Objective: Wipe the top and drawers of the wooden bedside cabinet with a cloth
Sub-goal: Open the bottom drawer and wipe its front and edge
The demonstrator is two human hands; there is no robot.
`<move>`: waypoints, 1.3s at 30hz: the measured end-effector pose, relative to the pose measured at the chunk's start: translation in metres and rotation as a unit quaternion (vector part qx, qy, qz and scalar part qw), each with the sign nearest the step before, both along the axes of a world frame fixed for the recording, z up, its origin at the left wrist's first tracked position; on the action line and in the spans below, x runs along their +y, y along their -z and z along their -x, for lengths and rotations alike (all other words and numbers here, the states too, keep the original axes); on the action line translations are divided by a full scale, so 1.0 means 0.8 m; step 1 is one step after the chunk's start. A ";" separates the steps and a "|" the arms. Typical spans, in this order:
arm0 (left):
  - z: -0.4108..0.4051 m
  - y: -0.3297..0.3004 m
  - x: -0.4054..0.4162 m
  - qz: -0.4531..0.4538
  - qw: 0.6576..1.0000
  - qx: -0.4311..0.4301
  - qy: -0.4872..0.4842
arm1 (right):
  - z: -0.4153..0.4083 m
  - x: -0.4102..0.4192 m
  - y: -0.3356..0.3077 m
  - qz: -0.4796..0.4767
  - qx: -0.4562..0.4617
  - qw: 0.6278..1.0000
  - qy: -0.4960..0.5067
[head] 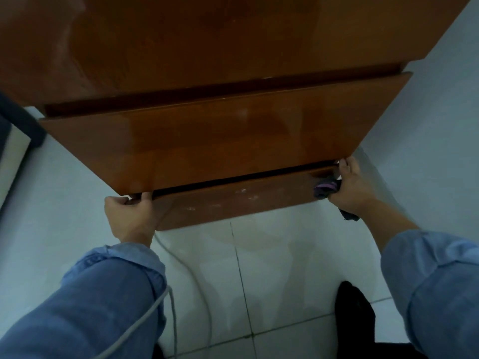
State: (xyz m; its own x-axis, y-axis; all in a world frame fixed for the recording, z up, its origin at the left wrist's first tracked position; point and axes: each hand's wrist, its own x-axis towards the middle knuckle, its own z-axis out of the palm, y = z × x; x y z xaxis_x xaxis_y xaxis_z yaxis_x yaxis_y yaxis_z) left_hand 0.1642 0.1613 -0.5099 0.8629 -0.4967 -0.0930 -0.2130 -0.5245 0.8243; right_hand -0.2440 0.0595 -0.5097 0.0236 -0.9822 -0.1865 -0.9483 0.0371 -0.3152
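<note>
Both hands at the lower drawer [233,200]: left hand [131,216] curled on its top corner, right hand [350,187] hooked there too, cloth [327,188] bunched against the palm. Probably mid-task, opening it; scuffed front looks unwiped, cabinet [181,42] top glossy.

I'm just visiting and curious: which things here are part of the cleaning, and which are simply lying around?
Part of the job:
wooden cabinet
upper drawer
lower drawer
cloth, in the right hand
left hand, on the drawer's edge

Just lying about:
white cable on the floor
dark item on the tiles
</note>
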 end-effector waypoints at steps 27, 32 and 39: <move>0.127 -0.003 0.028 -0.183 0.859 -0.328 0.349 | -0.006 0.055 -0.070 0.169 -0.252 0.928 0.217; 0.120 -0.004 0.029 -0.217 0.812 -0.378 0.388 | -0.031 0.033 -0.021 0.123 -0.177 0.960 0.176; 0.117 -0.008 0.032 -0.233 0.801 -0.374 0.406 | -0.112 0.063 -0.006 0.152 -0.095 0.981 0.079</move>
